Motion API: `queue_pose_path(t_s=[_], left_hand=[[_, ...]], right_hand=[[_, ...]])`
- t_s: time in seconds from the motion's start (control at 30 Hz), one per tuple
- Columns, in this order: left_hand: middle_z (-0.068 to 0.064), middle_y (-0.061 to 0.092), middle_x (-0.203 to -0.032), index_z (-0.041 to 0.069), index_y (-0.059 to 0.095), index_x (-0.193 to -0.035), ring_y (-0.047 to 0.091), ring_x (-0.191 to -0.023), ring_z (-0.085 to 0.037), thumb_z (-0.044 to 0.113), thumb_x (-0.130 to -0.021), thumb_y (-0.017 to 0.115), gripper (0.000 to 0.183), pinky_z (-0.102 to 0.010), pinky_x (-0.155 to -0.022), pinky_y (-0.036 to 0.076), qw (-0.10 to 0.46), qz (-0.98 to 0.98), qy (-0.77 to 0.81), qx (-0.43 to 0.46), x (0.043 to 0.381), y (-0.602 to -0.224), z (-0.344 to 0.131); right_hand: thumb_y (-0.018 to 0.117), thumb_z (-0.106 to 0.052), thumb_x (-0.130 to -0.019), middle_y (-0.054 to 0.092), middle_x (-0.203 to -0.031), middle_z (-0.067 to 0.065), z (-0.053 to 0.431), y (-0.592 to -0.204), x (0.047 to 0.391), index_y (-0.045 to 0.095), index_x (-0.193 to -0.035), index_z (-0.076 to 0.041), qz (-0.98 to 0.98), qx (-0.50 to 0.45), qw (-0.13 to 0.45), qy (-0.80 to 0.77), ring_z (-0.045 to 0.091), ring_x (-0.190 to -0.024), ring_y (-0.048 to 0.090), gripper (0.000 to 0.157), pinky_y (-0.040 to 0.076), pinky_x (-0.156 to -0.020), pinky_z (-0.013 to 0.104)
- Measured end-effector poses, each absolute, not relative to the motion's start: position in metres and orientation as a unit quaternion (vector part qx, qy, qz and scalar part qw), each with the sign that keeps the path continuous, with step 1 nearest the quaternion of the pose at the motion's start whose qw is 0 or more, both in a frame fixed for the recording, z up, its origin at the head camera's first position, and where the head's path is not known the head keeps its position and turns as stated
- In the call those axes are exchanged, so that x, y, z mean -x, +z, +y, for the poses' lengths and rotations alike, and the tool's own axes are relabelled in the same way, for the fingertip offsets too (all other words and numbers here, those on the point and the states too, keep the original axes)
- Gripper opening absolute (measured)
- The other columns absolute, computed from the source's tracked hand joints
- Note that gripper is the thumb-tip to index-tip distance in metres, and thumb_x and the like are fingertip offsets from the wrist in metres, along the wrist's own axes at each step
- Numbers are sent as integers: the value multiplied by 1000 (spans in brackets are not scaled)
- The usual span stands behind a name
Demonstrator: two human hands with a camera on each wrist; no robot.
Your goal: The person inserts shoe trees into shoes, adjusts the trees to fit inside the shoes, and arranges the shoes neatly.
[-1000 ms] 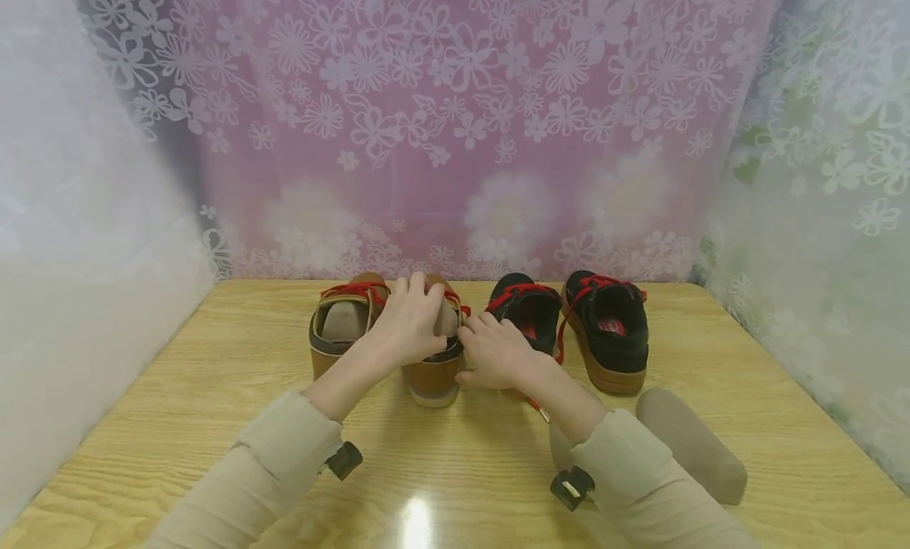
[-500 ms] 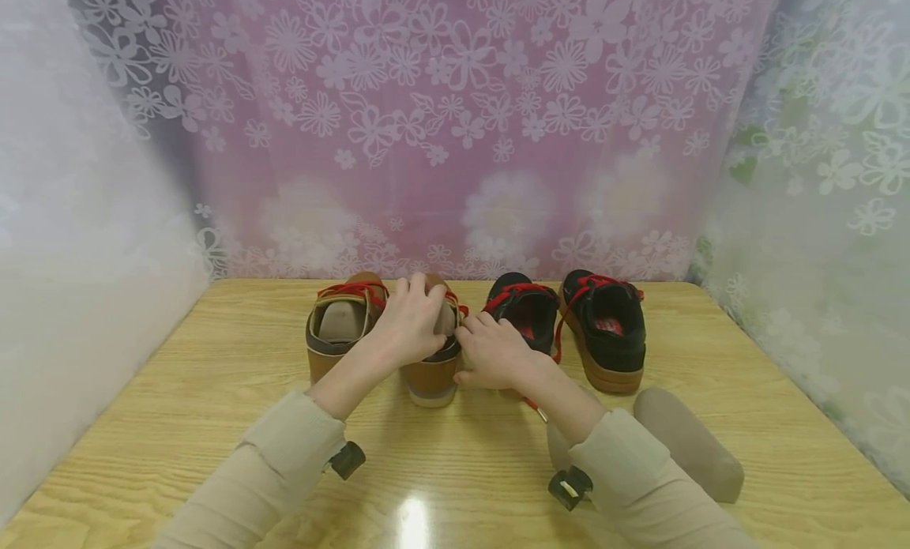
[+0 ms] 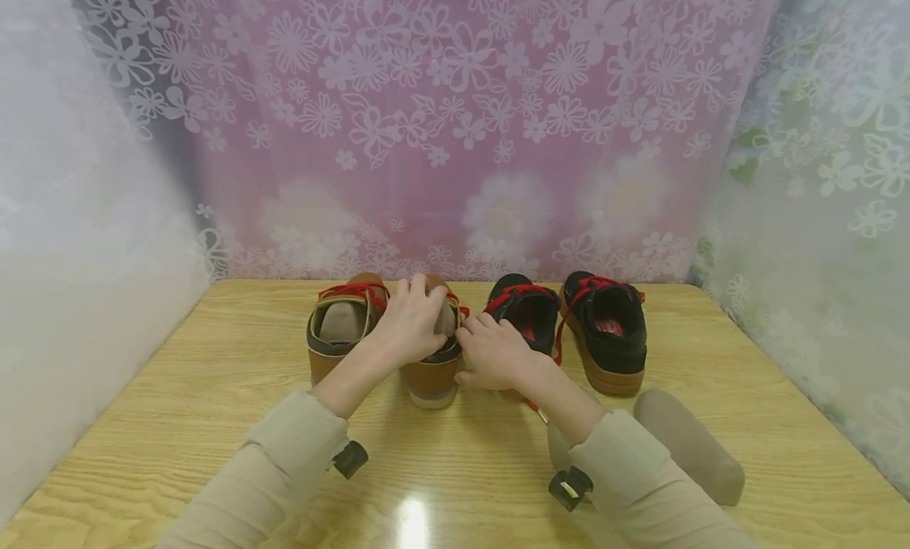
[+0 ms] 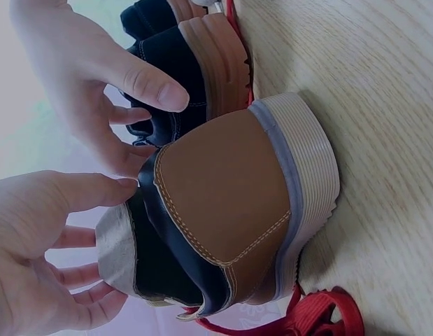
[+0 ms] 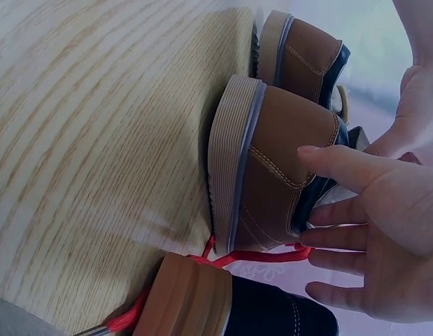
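A brown shoe (image 3: 432, 377) with red laces stands heel toward me, a taupe shoe insert (image 4: 117, 252) showing in its opening. Over that opening is my left hand (image 3: 408, 321), which pinches the insert between thumb and fingers. My right hand (image 3: 499, 350) is at the shoe's right side; in the right wrist view its thumb lies by the heel and its nearly straight fingers reach to the collar. On the left stands the matching brown shoe (image 3: 325, 363), with another taupe insert (image 3: 343, 323) inside it.
Two black shoes with red laces, one black shoe (image 3: 542, 316) by my right hand and a second black shoe (image 3: 617, 344) farther right, stand on the wooden table (image 3: 235, 454). A loose taupe insert (image 3: 690, 446) lies at the right; another insert (image 3: 559, 448) is partly under my right forearm.
Both hands and the shoes hold their places; only my left forearm and the camera view have shifted very slightly.
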State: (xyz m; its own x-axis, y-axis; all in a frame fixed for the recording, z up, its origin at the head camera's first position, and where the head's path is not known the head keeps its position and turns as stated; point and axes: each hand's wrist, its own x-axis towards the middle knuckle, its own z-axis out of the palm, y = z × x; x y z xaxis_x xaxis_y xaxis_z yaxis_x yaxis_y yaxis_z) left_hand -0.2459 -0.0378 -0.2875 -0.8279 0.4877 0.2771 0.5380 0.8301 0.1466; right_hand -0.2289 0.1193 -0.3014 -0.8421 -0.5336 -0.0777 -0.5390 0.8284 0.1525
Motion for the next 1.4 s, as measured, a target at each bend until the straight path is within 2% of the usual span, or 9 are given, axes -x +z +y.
queue_pose_path(t_s=[0.53, 1.1, 1.4], left_hand=[[-19, 41, -110, 1, 51, -121, 40, -93, -32, 22, -76, 78, 56, -42, -75, 43, 117, -950, -106, 270, 248, -289, -36], [-19, 41, -111, 2, 53, -116, 41, -93, -33, 24, -75, 78, 53, -41, -74, 44, 112, -953, -96, 267, 253, -293, -33], [-20, 40, -115, 1, 50, -123, 40, -98, -33, 24, -75, 78, 59, -43, -76, 44, 106, -954, -95, 262, 254, -294, -31]], right_hand=[[66, -46, -82, 49, -120, 8, 118, -302, 228, 55, -118, -6, 956, 277, 17, 94, 26, -110, 42, 55, 41, -85, 41], [66, -44, -82, 50, -120, 8, 118, -303, 228, 56, -116, -6, 957, 276, 11, 88, 26, -111, 43, 52, 40, -88, 43], [67, -43, -82, 50, -120, 8, 118, -302, 228, 57, -115, -6, 957, 278, 4, 88, 26, -110, 43, 50, 41, -87, 43]])
